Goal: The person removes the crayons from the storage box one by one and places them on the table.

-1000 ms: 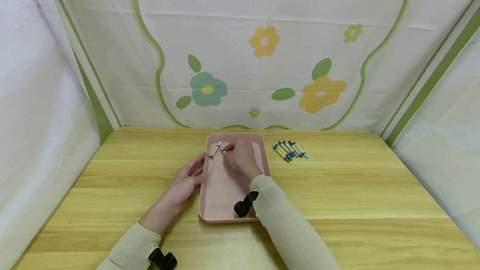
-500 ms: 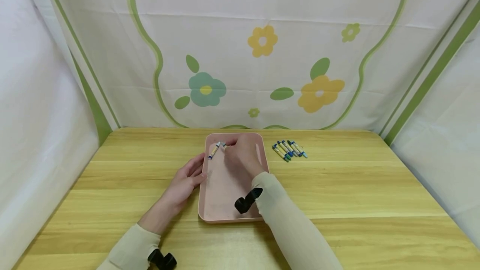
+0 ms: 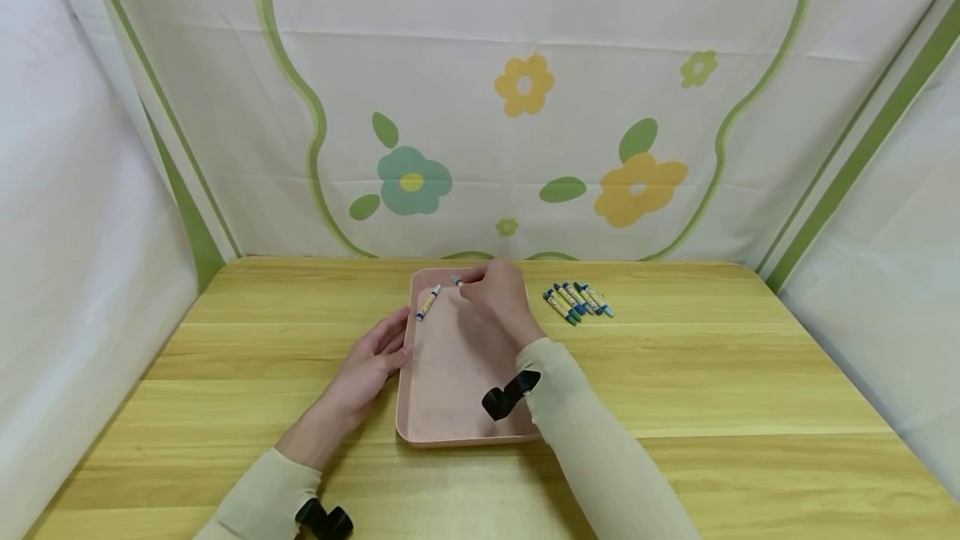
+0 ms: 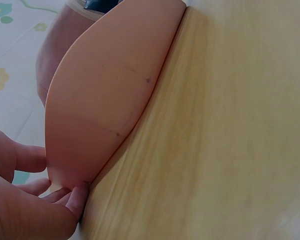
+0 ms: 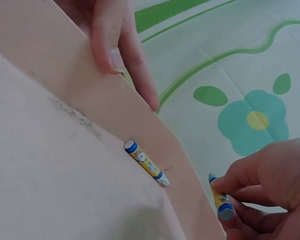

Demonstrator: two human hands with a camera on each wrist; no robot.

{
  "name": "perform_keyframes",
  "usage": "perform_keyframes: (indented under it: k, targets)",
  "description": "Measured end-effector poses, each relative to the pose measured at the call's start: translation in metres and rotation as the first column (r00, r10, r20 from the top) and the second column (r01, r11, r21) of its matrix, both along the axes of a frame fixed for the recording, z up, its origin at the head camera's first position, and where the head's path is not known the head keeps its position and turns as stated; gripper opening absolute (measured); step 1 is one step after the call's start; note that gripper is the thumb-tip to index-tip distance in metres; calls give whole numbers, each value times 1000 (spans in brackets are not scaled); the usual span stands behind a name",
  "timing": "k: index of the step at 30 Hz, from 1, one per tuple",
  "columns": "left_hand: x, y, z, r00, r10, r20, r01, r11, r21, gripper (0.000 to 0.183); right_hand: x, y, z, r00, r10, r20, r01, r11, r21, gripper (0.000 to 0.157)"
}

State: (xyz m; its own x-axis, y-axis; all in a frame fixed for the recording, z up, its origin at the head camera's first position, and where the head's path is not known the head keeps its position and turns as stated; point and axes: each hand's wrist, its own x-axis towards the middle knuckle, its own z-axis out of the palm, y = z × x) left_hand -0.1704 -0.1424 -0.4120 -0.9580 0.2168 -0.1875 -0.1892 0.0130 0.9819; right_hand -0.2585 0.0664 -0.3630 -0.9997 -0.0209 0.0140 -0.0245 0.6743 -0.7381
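Note:
A pink tray [image 3: 442, 407] lies on the table, and my left hand [image 3: 366, 363] grips its left rim, thumb over the edge and fingers along the outer wall. Between the thumb and fingers of my right hand [image 3: 498, 298] is a short crayon [image 5: 222, 201] with a yellow and blue wrapper and a pale grey end. That hand hovers over the far part of the tray. Inside, against the left wall, rests another crayon [image 3: 428, 303], wrapped alike and whitish at the tip. The tray's far right corner is hidden behind my right hand.
Right of the tray, several crayons [image 3: 577, 301] with green, blue and light blue ends lie in a slanted row on the wooden table [image 3: 712, 373]. A flowered white curtain [image 3: 465, 107] hangs behind the table, with white cloth at both sides.
My right hand has moved away from the crayon in the tray, toward the far edge and slightly right, carrying its own crayon. The left hand stays on the rim.

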Motion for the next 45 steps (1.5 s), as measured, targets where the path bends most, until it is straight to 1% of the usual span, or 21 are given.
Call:
perform_keyframes:
  k: [4,11,17,22,33,39,45]
  targets:
    - [0,0,-1,1000,2,1,-2,1000,2,67,-1,5,5,1000,5,-11,-5,1000,6,15]
    - [0,0,-1,1000,4,5,-4,1000,-1,67,2,19,14,1000,-2,-20,2,1000,16,17]
    - [0,0,0,1000,5,6,-5,1000,-2,66,7,36,20,1000,-2,-1,2,999,-35,18]
    - [1,0,1,1000,6,10,-6,1000,-1,66,9,53,23,1000,-24,-18,23,998,-63,18]
    - [2,-1,2,1000,12,15,-12,1000,-9,66,11,81,12,995,-85,-44,81,992,-97,18]
    - [2,0,3,1000,5,11,-5,1000,-6,66,11,102,5,989,-123,-81,114,987,-110,18]
    - [1,-1,2,1000,0,11,0,1000,-10,67,11,122,-2,982,-172,-73,160,977,-143,20]
